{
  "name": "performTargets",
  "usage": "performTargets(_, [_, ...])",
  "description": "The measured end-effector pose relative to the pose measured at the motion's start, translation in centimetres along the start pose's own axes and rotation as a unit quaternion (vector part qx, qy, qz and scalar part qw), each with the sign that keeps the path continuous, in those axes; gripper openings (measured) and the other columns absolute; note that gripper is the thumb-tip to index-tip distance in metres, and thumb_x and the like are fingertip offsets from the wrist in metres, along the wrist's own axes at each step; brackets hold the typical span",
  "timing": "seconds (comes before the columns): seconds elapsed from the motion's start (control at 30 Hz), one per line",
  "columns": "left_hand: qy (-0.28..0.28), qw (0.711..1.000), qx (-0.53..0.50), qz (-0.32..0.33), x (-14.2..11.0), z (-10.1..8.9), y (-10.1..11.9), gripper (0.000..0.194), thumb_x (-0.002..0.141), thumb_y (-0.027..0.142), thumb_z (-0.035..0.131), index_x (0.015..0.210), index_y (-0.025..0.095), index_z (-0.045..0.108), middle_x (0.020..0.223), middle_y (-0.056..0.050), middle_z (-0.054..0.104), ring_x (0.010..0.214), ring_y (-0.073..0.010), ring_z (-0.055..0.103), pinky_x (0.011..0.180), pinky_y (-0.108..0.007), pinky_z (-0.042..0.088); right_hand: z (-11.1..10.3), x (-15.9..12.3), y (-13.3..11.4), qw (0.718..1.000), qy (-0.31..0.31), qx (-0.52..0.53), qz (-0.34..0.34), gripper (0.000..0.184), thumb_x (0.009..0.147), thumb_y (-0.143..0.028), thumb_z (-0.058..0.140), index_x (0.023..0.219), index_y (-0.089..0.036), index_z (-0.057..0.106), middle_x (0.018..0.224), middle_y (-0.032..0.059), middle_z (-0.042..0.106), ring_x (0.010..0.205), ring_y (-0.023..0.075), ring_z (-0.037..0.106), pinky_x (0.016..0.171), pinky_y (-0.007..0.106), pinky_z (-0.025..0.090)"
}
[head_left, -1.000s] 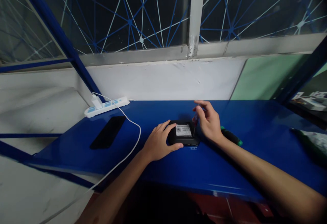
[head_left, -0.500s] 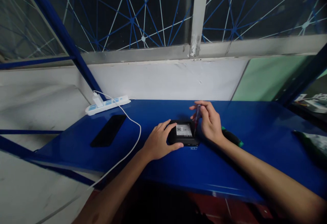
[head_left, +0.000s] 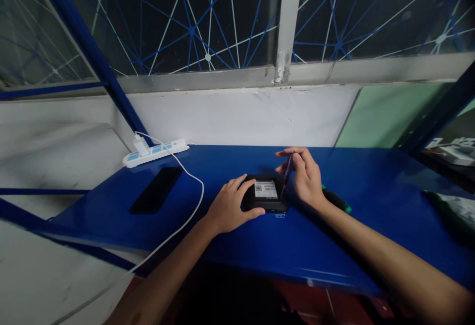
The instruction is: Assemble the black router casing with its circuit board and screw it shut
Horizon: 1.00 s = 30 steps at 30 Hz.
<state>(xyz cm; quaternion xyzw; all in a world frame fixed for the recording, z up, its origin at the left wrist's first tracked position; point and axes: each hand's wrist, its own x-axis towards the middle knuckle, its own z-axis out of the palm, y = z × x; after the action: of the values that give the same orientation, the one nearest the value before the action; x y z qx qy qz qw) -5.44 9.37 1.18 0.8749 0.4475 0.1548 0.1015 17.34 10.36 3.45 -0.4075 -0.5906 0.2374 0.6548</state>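
A small black box-shaped device [head_left: 265, 205] lies flat on the blue table, with a white printed label [head_left: 265, 189] on its upper face. My left hand [head_left: 230, 204] grips its left end, fingers at the far edge and thumb along the near edge. In my right hand [head_left: 305, 175] is a slim screwdriver [head_left: 287, 173], pinched between thumb and fingers and slightly tilted. Its tip meets the right part of the device's top; exactly what it touches is too small to tell. A green-and-black handled tool [head_left: 336, 200] lies partly hidden behind my right wrist.
Left on the blue table [head_left: 237, 251] lie a black flat slab like a phone [head_left: 156, 190] and a white power strip [head_left: 159, 152] with a plugged-in charger. A white cable [head_left: 202, 191] loops down past my left forearm. At far right sits a green-and-white bag [head_left: 451, 211].
The screwdriver leans a little more to the right at its top, its tip still at the device's right part. My left hand keeps its grip; the view has shifted very slightly.
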Motion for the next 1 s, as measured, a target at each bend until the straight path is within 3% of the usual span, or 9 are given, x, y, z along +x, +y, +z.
performTargets(0.17, [0.010, 1.000, 0.003, 0.004, 0.05, 0.24, -0.17, 0.079, 0.087, 0.070, 0.059, 0.148, 0.022, 0.042, 0.159, -0.016, 0.037, 0.144, -0.0367, 0.039, 0.116, -0.059, 0.033, 0.03, 0.12, 0.10, 0.999, 0.006, -0.046, -0.003, 0.022, 0.096, -0.045, 0.056, 0.101, -0.024, 0.059, 0.092, 0.0023, 0.066, 0.063, 0.0128, 0.067, 0.053, 0.028, 0.052])
performTargets(0.53, [0.005, 1.000, 0.007, 0.000, 0.06, 0.07, 0.00, 0.079, 0.087, 0.068, 0.061, 0.148, 0.021, 0.043, 0.159, -0.017, 0.037, 0.144, -0.0368, 0.038, 0.116, -0.058, 0.033, 0.15, 0.40, 0.61, 0.997, 0.035, -0.062, -0.038, 0.018, 0.091, -0.041, 0.065, 0.096, -0.024, 0.064, 0.093, 0.0015, 0.064, 0.062, 0.0128, 0.066, 0.059, 0.031, 0.053])
performTargets(0.7, [0.006, 1.000, 0.001, 0.006, 0.09, -0.01, 0.00, 0.079, 0.087, 0.068, 0.060, 0.148, 0.021, 0.043, 0.159, -0.017, 0.037, 0.144, -0.0379, 0.038, 0.115, -0.059, 0.035, 0.33, 0.15, 0.05, 0.998, 0.036, -0.049, -0.015, 0.029, 0.095, -0.039, 0.058, 0.121, -0.027, 0.058, 0.092, 0.0009, 0.067, 0.064, 0.0142, 0.070, 0.060, 0.032, 0.056])
performTargets(0.83, [0.005, 1.000, -0.001, 0.006, 0.10, -0.07, 0.07, 0.078, 0.086, 0.068, 0.061, 0.147, 0.022, 0.044, 0.158, -0.017, 0.038, 0.143, -0.0386, 0.040, 0.114, -0.060, 0.036, 0.25, -0.02, 0.13, 0.999, 0.020, -0.032, 0.003, 0.023, 0.101, -0.040, 0.045, 0.111, -0.025, 0.060, 0.099, 0.0036, 0.073, 0.070, 0.0149, 0.073, 0.065, 0.033, 0.058])
performTargets(1.0, [0.011, 1.000, -0.007, 0.008, 0.10, 0.10, -0.19, 0.078, 0.087, 0.071, 0.058, 0.147, 0.023, 0.043, 0.159, -0.016, 0.038, 0.143, -0.0380, 0.039, 0.115, -0.059, 0.034, 0.12, 0.39, 0.47, 0.998, 0.026, -0.048, 0.003, 0.021, 0.092, -0.043, 0.062, 0.102, -0.024, 0.064, 0.094, 0.0038, 0.070, 0.071, 0.0164, 0.071, 0.062, 0.032, 0.056])
